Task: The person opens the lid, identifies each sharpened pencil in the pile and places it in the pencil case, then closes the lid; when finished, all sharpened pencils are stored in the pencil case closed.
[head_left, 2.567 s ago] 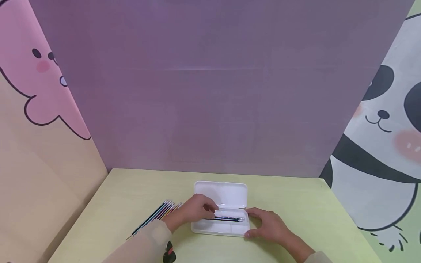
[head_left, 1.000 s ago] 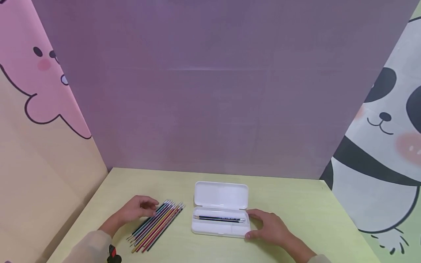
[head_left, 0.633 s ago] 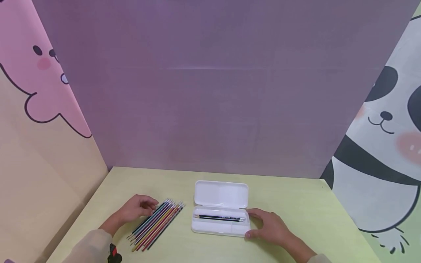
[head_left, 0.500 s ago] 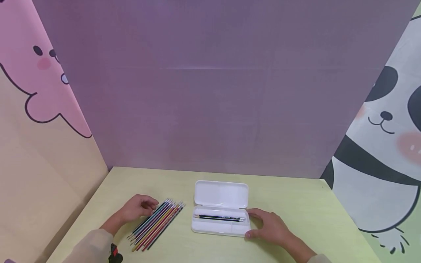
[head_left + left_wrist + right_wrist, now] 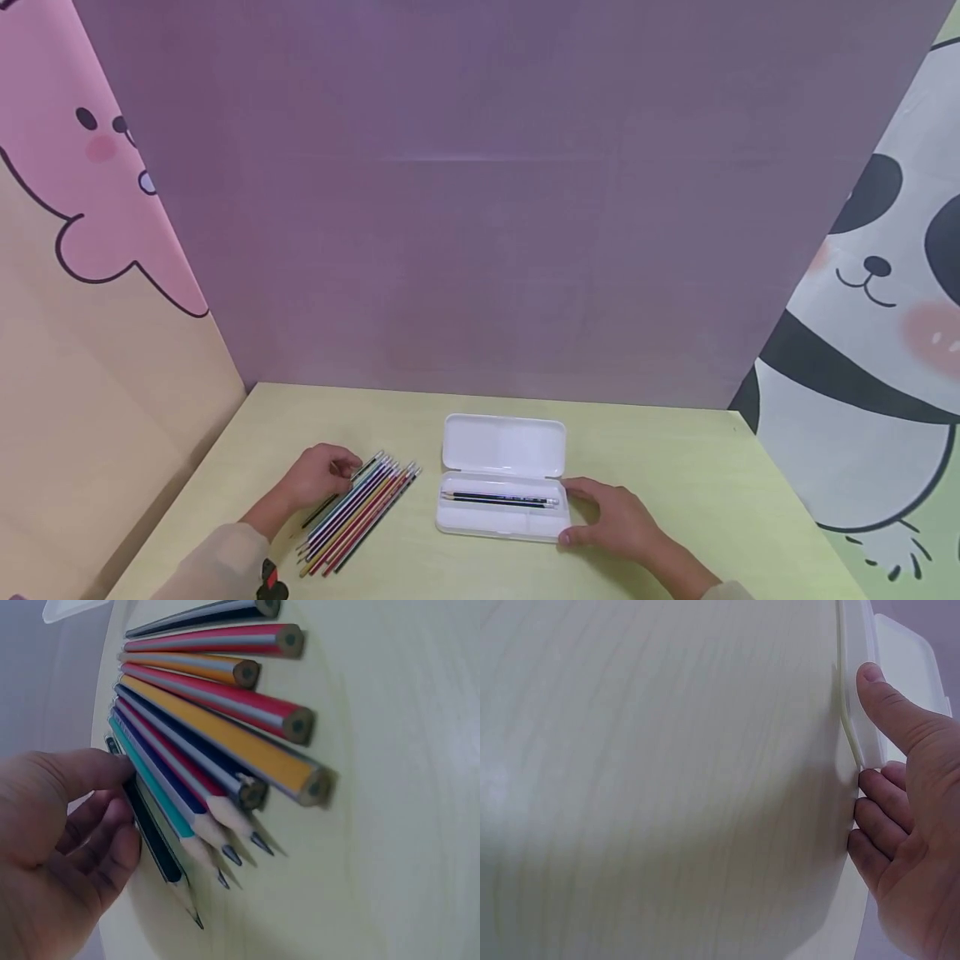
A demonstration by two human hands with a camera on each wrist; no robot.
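My left hand (image 5: pixel 318 477) pinches a dark green pencil (image 5: pixel 154 832) between thumb and fingers, at the left end of a row of pencils (image 5: pixel 360 521). In the left wrist view its sharpened tip points down, a little apart from the teal pencil (image 5: pixel 154 784) beside it. A white pencil case (image 5: pixel 480 528) lies open on the table, with two dark pencils (image 5: pixel 495 499) in its back part. With thumb and fingers, my right hand (image 5: pixel 618 521) holds the right end of the case; the right wrist view shows the thumb (image 5: pixel 889 705) along its side.
The other pencils, red, yellow, purple and dark, lie side by side and slanted; some are sharpened, others have flat ends. The case's lid (image 5: pixel 504 443) is folded back toward the purple back wall (image 5: pixel 480 250). Pale yellow tabletop (image 5: pixel 420 567) surrounds everything.
The left hand came from the case back to the row of pencils, leaving two pencils in the case. Since half a second ago it has taken the outermost dark pencil. The right hand stays put.
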